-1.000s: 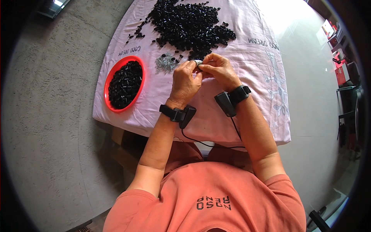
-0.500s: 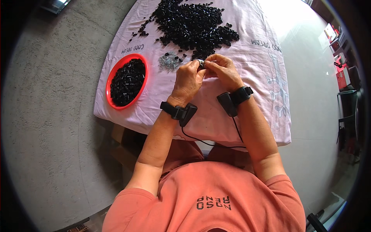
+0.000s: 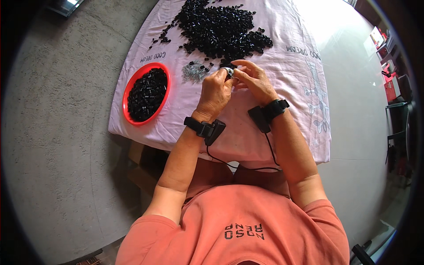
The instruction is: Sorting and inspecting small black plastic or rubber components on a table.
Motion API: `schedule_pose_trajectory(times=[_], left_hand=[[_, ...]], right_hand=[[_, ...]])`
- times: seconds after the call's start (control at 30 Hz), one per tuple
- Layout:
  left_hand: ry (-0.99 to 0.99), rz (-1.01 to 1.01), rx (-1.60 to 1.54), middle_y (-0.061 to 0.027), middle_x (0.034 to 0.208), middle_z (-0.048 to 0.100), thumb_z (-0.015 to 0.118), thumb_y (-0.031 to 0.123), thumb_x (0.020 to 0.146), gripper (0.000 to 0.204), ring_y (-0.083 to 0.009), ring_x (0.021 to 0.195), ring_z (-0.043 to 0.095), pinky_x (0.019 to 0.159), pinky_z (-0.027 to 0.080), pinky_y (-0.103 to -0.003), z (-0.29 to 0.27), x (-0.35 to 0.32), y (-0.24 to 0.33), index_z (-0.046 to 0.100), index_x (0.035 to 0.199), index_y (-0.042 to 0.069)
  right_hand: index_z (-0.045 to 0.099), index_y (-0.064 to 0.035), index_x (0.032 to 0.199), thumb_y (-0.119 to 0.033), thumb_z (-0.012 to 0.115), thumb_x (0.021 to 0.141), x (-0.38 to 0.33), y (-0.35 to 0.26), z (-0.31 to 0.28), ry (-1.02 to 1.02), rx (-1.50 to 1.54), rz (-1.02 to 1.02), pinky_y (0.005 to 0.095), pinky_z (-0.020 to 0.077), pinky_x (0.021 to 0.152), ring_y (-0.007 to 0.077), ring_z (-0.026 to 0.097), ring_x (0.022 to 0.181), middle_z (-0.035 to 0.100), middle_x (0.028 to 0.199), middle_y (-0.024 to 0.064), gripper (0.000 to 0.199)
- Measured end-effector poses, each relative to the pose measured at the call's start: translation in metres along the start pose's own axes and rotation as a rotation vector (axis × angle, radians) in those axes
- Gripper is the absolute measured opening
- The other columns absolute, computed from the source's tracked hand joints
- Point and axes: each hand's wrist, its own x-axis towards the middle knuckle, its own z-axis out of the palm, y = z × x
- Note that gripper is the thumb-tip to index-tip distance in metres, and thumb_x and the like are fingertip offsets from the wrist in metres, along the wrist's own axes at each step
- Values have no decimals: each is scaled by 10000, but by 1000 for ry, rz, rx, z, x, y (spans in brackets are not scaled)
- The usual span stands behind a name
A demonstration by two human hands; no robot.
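Observation:
My left hand (image 3: 214,92) and my right hand (image 3: 257,83) meet over the near side of a heap of small black plastic pieces (image 3: 216,31). The fingers of both are closed together at the tips around something small. That thing is mostly hidden, so its kind cannot be made out. A whitish band (image 3: 229,70) shows at the left fingertips. My right index finger arches above the pinch. Just left of my hands lies a small pile of thin silvery metal pins (image 3: 191,72), with a few black pieces among them.
A red basin (image 3: 168,87) filled with black pieces (image 3: 147,95) stands at the table's left edge. The table wears a pink printed cloth (image 3: 291,128). A black cable (image 3: 221,158) links the straps on my wrists. Chairs and red boxes (image 3: 391,88) stand far right.
My right index finger has lifted and straightened a little away from the pinch. My hands otherwise stay in the same place. The near edge of the cloth has shifted slightly.

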Motion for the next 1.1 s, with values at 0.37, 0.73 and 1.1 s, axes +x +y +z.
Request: schedule_pose_trajectory(times=[0.37, 0.73, 1.1], left_hand=[[13, -4, -25, -215, 798, 633, 656, 44, 856, 111, -394, 737, 640, 619, 490, -433, 3, 0, 8, 570, 864, -26], [98, -71, -95, -207, 816, 647, 674, 54, 847, 116, -395, 739, 637, 620, 492, -440, 4, -11, 1, 587, 871, -19], [127, -245, -85, -159, 657, 628, 739, 116, 827, 201, -298, 583, 618, 547, 468, -378, -20, -43, -28, 590, 767, -4]], right_hand=[[649, -30, 1204, -254, 590, 991, 1, 2, -5, -62, 65, 97, 220, 542, 681, 70, 641, 696, 698, 839, 19, 315], [667, -10, 1130, -220, 579, 992, 3, 2, -5, -47, 82, 95, 246, 554, 713, 116, 667, 754, 706, 1002, 102, 266], [668, -17, 1102, -165, 627, 954, 7, 12, -4, 71, 12, 37, 269, 559, 691, 141, 675, 751, 718, 964, 106, 213]])
